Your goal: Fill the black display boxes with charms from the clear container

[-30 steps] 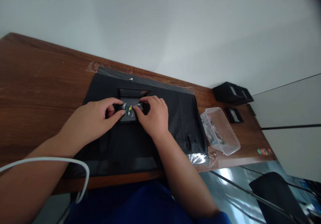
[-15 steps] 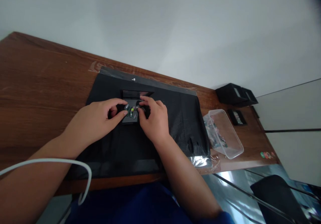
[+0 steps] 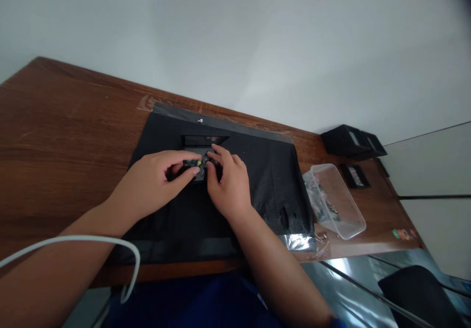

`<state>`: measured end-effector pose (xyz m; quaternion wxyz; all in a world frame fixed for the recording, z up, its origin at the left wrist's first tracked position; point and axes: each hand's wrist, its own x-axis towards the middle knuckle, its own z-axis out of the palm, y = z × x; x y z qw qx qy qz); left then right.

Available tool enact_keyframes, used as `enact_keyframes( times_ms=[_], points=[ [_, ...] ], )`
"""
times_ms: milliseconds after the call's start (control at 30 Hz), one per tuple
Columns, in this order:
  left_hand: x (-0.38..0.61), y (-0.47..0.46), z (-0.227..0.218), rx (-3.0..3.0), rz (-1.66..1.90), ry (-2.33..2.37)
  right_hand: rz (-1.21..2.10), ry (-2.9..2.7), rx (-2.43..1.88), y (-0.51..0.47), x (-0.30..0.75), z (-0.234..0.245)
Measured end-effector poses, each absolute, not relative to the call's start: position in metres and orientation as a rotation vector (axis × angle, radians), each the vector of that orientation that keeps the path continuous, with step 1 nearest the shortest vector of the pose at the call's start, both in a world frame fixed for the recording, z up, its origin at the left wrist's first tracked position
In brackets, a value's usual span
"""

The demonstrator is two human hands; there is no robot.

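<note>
A shallow black box (image 3: 195,150) lies open on the black mat, its dark glossy lid (image 3: 206,140) raised at the far side. Small trinkets sit inside, among them a yellow-green flower-shaped piece (image 3: 199,163). My left hand (image 3: 158,178) reaches in from the left, with thumb and forefinger closed around the flower piece. From the right, my right hand (image 3: 231,183) pinches at a small dark piece (image 3: 206,159) beside it, too small to name. My fingers hide part of the box and its contents.
The black mat (image 3: 265,186) covers the wooden table (image 3: 73,146). At right stand a clear plastic tub (image 3: 342,205) with small packets, black bins (image 3: 344,140) and a small black tray (image 3: 355,176). A white cable (image 3: 91,239) crosses my left forearm. A chair (image 3: 415,293) stands below right.
My left hand has moved right and closed in on the flower piece. My right hand's fingers have drawn in on the small dark piece. The view has shifted slightly.
</note>
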<state>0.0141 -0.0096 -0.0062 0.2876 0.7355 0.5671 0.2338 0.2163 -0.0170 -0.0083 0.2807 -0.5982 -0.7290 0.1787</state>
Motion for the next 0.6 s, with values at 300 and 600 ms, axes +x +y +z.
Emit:
enact_keyframes(
  times_ms=[300,600],
  points=[
    [0.013,-0.008,-0.015,2.156,0.559,1.447,0.458,-1.992,-1.575,-0.022,0.218,-0.003],
    [0.013,-0.008,-0.016,2.132,0.545,1.454,0.459,-2.005,-1.548,-0.024,0.221,-0.006]
  ],
)
